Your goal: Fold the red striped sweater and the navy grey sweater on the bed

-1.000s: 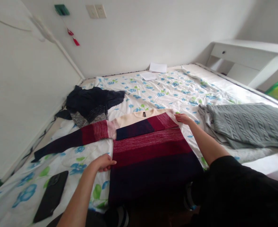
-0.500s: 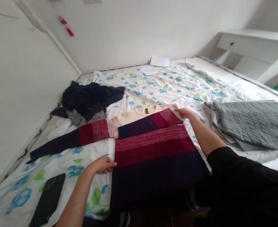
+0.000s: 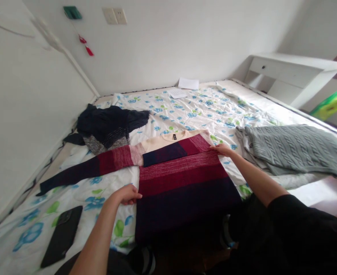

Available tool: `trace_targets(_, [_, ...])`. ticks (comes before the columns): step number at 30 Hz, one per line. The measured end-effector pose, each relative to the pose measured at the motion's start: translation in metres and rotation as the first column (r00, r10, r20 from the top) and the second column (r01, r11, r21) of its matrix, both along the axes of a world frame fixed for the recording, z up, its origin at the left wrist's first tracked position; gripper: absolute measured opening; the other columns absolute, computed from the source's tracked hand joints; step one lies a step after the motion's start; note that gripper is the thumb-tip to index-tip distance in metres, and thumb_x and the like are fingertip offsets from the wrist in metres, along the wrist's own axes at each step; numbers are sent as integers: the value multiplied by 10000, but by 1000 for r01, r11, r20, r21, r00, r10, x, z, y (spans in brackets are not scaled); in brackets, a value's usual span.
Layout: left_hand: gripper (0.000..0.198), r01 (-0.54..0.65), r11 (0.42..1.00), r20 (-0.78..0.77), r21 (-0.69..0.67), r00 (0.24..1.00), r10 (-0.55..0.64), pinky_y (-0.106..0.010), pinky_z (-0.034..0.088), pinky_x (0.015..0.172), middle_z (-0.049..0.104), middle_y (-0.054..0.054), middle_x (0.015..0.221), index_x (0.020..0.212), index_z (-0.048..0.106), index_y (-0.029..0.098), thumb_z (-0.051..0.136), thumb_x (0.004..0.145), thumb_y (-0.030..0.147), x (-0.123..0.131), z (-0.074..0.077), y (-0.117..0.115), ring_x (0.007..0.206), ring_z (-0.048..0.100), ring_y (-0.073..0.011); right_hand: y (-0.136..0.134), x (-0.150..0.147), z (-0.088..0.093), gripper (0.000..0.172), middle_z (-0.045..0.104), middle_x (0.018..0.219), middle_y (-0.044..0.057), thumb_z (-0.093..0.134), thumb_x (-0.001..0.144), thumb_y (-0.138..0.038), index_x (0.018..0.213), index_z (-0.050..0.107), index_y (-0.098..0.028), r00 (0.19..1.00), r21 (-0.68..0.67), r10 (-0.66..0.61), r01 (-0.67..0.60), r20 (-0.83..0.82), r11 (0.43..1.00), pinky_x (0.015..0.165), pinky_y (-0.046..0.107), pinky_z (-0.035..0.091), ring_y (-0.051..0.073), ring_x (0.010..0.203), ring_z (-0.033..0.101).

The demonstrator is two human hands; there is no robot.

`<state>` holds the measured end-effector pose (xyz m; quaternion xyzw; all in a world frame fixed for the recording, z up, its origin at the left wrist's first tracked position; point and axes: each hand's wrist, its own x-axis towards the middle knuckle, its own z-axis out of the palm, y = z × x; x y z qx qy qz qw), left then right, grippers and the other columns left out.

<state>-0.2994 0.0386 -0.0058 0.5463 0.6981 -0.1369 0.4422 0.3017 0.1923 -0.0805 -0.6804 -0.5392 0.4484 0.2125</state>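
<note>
A striped sweater (image 3: 182, 179) in cream, red and dark navy lies flat on the floral bed sheet (image 3: 202, 110). One sleeve is folded across its chest; the other sleeve (image 3: 91, 170) stretches out to the left. My left hand (image 3: 126, 194) rests at the sweater's left edge, fingers curled on the knit. My right hand (image 3: 222, 149) pinches the sweater's right edge just below the shoulder.
A dark crumpled garment (image 3: 108, 126) lies at the back left. A grey cable-knit sweater (image 3: 294, 149) lies on the right. A black phone (image 3: 62, 235) sits at the front left. Papers (image 3: 185, 86) lie by the far wall, and a white shelf unit (image 3: 291, 74) stands at the right.
My right hand has slid a little down the sweater's right edge, from the shoulder corner toward me. My left hand stays at the left edge. The camera tilted slightly.
</note>
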Motion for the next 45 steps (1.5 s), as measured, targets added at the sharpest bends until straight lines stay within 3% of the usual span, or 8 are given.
trace_targets(6, [518,0,993,46,117,999,-5,-265,364,521,622,-35,569,661,642,237,887,660,692,-5,-2,4,562,560,-197,-24,3,6,444,737,646,46,910,935,-615,878,784,-193,942,15,-100,101,321,995,656,256,587,213,656,761])
trace_targets(11, [540,-307,892,277,331,936,219,-285,447,613,761,-57,816,1020,770,239,962,594,511,-34,5,8,766,696,-265,-51,16,11,476,831,747,86,887,941,-594,1129,827,-160,938,35,-71,63,340,997,679,281,623,229,669,814])
trace_targets(16, [618,-751,467,691,467,639,337,-291,566,786,763,-125,1263,1241,762,249,928,674,430,-71,22,21,1048,730,-245,-78,22,19,472,859,807,94,829,924,-633,1091,874,-194,951,187,107,-166,291,968,678,292,610,267,774,845])
trace_targets(20, [550,-972,69,834,226,230,501,-254,583,831,709,-49,1214,1326,687,306,808,792,352,-104,24,27,909,665,-141,-94,-2,25,520,886,925,89,768,942,-684,1158,894,-227,947,319,218,-288,238,903,728,313,617,269,835,840])
trace_targets(22, [470,-990,-31,790,138,91,606,-269,598,805,681,-70,1199,1301,669,299,752,849,397,-121,22,22,892,656,-159,-96,-19,28,468,891,964,80,766,941,-637,1146,899,-237,925,318,281,-355,258,879,773,327,619,271,853,834])
trace_targets(33, [574,-986,34,772,164,150,617,-409,654,1015,603,-170,1389,1439,598,269,545,924,516,-149,21,27,1363,657,-288,-78,-53,24,205,892,955,78,838,903,-359,1057,893,-236,892,212,404,-443,203,871,869,343,621,306,916,832])
trace_targets(38, [426,-992,-11,721,122,81,688,-437,669,938,616,-127,1187,1285,625,282,601,885,424,-152,37,57,1214,703,-299,-74,-47,28,238,901,1028,72,842,929,-343,1130,892,-226,878,204,430,-469,210,859,893,321,609,291,954,838])
trace_targets(45, [285,-967,91,729,236,238,641,-468,637,950,564,-47,1031,1137,537,267,525,960,490,-147,51,55,1036,637,-250,-75,-51,30,236,905,1087,92,824,959,-288,1165,910,-211,844,180,479,-524,242,833,903,306,613,293,1004,848])
